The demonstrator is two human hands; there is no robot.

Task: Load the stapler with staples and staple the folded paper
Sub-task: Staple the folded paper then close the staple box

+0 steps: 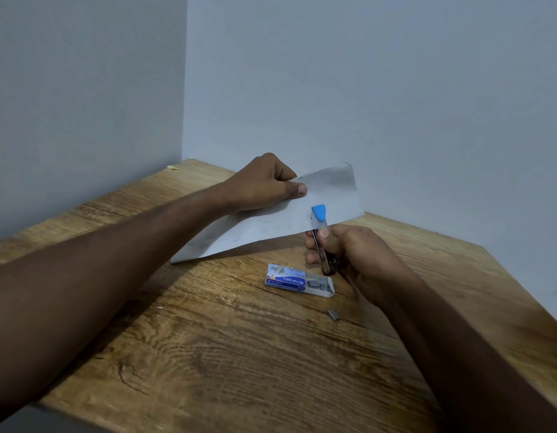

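A folded white paper is lifted off the wooden table, its near left corner touching the tabletop. My left hand pinches the paper's upper left edge, thumb on top. My right hand grips a small metal stapler with a blue tip, whose jaws sit over the paper's lower right edge. Several short staple marks show in a line along the paper. An open blue-and-white staple box lies on the table just below the stapler, with staple strips showing at its open right end.
A loose strip of staples lies on the wooden table right of the box. Pale walls meet in a corner right behind the paper. A small yellowish scrap sits at the table's far left edge.
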